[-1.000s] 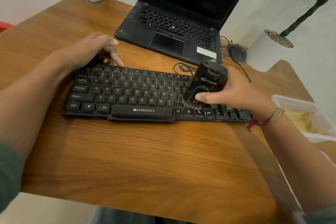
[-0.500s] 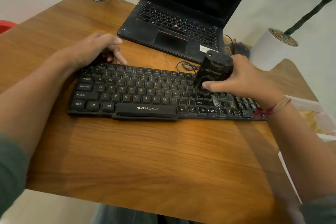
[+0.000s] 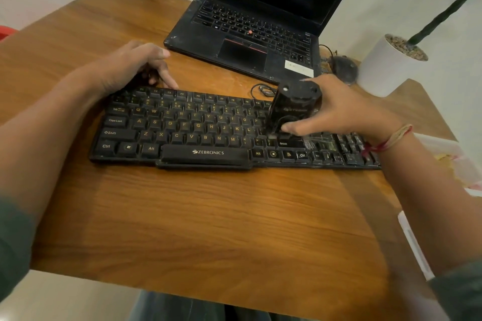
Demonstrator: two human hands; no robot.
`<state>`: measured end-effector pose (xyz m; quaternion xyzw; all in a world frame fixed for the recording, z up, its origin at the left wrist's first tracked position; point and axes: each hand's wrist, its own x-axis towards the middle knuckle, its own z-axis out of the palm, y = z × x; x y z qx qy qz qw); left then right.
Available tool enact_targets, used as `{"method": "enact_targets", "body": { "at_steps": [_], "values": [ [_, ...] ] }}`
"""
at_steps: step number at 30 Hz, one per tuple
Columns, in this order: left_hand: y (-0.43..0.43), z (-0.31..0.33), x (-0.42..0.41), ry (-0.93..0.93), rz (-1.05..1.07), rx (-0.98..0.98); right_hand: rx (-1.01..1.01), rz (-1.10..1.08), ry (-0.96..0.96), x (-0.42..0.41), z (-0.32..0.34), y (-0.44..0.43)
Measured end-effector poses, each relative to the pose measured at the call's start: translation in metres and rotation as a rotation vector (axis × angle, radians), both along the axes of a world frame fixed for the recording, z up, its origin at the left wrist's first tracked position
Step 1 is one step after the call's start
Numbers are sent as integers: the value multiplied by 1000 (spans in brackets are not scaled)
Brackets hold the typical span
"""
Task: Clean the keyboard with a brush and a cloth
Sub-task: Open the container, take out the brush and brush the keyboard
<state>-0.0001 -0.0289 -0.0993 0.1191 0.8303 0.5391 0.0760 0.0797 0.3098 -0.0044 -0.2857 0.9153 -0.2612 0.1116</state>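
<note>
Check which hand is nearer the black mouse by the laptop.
Right. The right hand, gripping the brush, sits just in front of the mouse; the left hand holds the opposite top corner of the keyboard.

A black keyboard (image 3: 182, 122) carries the brand name ZEBRONICS, with a small logo, in pale print on its space bar (image 3: 206, 152). Pale key legends at its left end read Tab, Caps Lock, Shift, Ctrl and Alt. The letter rows starting at Q, A and Z are in yellow. Alt, Ctrl and Shift appear again right of the space bar. Lettering on the black cylindrical brush tool (image 3: 294, 107) and print on the laptop (image 3: 260, 34)'s white sticker (image 3: 298, 68) are too blurred to read.
</note>
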Motion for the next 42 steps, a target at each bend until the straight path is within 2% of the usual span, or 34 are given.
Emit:
{"method": "enact_targets", "body": {
  "at_steps": [3, 7, 12, 17, 22, 26, 31, 36, 40, 42],
  "values": [
    [3, 0, 1, -4, 2, 32, -22, -38, 24, -3, 1, 2],
    [6, 8, 8, 29, -19, 28, -7, 26, -15, 2, -3, -2],
    [4, 7, 7, 46, -10, 16, -43, -123, 67, -3, -1, 2],
    [7, 11, 12, 38, -9, 43, -59, -105, -59, 3, -5, 1],
    [6, 19, 17, 21, -114, -18, -38, -308, 87, -16, -5, 10],
    [4, 18, 16, 34, -110, -11, -94, -227, -90, -9, -10, 4],
    [3, 19, 18, 26, -115, 4, -76, -361, 49, -19, -9, 3],
    [3, 20, 18, 31, -127, 4, -63, -231, -28, -15, -8, -4],
    [4, 20, 19, 26, -131, 0, -6, -304, 110, -25, -7, 5],
    [4, 21, 19, 27, -121, -4, 3, -267, 111, -25, -4, 7]
  ]
}}
